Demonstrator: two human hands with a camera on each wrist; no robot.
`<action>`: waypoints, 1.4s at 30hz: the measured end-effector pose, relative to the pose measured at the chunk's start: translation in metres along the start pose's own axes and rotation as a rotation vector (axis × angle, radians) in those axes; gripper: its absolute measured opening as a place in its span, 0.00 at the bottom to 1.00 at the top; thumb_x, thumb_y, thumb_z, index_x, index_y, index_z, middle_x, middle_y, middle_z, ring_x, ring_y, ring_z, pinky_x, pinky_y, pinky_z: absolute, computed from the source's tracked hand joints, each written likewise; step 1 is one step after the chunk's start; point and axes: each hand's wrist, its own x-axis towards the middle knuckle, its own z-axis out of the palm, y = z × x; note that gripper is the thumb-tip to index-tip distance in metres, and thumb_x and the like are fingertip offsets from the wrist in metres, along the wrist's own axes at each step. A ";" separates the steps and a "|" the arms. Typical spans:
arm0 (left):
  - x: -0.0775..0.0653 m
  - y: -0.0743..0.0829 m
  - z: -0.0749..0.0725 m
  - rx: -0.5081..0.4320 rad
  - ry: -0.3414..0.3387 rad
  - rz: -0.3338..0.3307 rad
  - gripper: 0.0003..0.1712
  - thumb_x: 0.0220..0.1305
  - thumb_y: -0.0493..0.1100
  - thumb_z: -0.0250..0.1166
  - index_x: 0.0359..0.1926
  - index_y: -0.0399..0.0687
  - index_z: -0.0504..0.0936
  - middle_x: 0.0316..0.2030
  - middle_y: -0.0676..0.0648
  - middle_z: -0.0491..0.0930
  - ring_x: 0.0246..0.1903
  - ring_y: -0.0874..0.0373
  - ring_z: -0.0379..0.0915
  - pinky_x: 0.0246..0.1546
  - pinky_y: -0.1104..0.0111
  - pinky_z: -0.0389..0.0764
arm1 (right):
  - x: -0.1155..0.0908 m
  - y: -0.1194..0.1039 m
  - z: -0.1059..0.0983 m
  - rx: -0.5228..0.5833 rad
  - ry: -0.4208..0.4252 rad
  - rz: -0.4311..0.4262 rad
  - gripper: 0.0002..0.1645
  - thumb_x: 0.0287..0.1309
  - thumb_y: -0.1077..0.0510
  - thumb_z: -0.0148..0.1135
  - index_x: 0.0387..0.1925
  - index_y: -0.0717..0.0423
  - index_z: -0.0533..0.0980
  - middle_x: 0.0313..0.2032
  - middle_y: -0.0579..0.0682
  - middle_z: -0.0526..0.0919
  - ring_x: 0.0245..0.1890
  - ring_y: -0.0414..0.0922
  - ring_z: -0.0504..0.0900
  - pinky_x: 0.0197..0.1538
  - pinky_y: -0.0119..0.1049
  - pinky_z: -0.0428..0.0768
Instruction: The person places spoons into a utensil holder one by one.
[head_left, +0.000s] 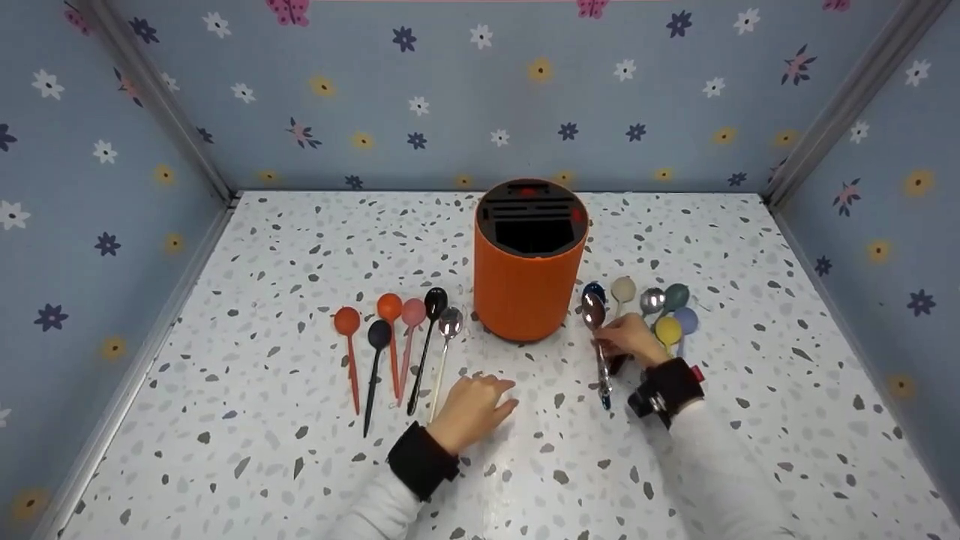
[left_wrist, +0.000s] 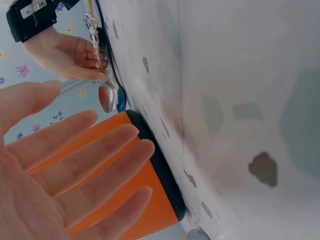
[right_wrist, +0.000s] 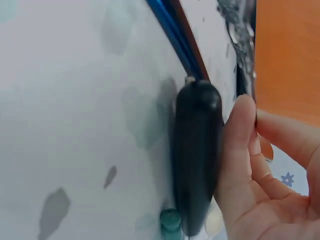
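My right hand point(head_left: 636, 340) pinches a silver spoon point(head_left: 593, 310) by its handle, bowl towards the back, beside the orange holder. Its ornate handle point(right_wrist: 241, 42) shows in the right wrist view between thumb and fingers. A blue spoon point(head_left: 595, 288) lies partly hidden under it. Close by the right hand is a thick black handle point(right_wrist: 197, 155). My left hand point(head_left: 471, 409) hovers low over the table, fingers spread and holding nothing in the left wrist view. It is nearest to a spoon with a clear bowl point(head_left: 450, 322).
The upright orange cylindrical holder point(head_left: 521, 300) has a black slotted top. Left of it lie several spoons, among them a red one point(head_left: 346, 321) and a black one point(head_left: 379, 334). Right of it lie more, including a yellow one point(head_left: 668, 330). Flowered walls point(head_left: 450, 90) enclose the speckled table point(head_left: 262, 465).
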 end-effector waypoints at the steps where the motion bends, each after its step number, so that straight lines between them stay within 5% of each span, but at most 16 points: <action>1: 0.000 0.000 0.000 -0.003 -0.001 0.003 0.15 0.57 0.46 0.59 0.41 0.42 0.81 0.33 0.44 0.82 0.31 0.51 0.78 0.31 0.63 0.77 | -0.001 0.001 -0.001 0.025 -0.005 0.005 0.12 0.52 0.66 0.56 0.33 0.78 0.72 0.20 0.50 0.79 0.18 0.38 0.77 0.27 0.29 0.80; 15: 0.012 -0.002 -0.002 -0.113 -0.058 -0.014 0.15 0.58 0.45 0.58 0.42 0.42 0.81 0.37 0.45 0.81 0.37 0.53 0.78 0.36 0.62 0.77 | -0.023 -0.004 -0.007 0.311 -0.040 0.004 0.20 0.57 0.68 0.51 0.48 0.79 0.63 0.39 0.61 0.75 0.33 0.44 0.79 0.42 0.32 0.79; 29: 0.050 0.009 0.007 -0.550 -0.184 -0.163 0.17 0.59 0.43 0.58 0.45 0.36 0.78 0.36 0.43 0.80 0.33 0.56 0.76 0.36 0.72 0.77 | -0.042 -0.011 0.009 0.491 -0.079 0.011 0.19 0.56 0.68 0.53 0.47 0.77 0.63 0.39 0.59 0.74 0.37 0.46 0.77 0.45 0.34 0.78; 36: 0.062 0.021 0.016 -0.900 -0.281 -0.339 0.19 0.57 0.41 0.60 0.46 0.33 0.76 0.33 0.39 0.80 0.29 0.43 0.77 0.26 0.61 0.81 | -0.045 -0.014 0.021 0.545 -0.079 0.008 0.16 0.56 0.69 0.53 0.45 0.75 0.64 0.35 0.59 0.75 0.35 0.46 0.78 0.44 0.35 0.79; 42: 0.066 0.028 0.023 -1.012 -0.279 -0.373 0.15 0.55 0.38 0.62 0.42 0.32 0.78 0.33 0.36 0.80 0.31 0.42 0.77 0.30 0.61 0.81 | -0.049 -0.016 0.026 0.547 -0.094 -0.014 0.11 0.55 0.67 0.54 0.40 0.70 0.67 0.35 0.58 0.75 0.32 0.44 0.79 0.43 0.35 0.79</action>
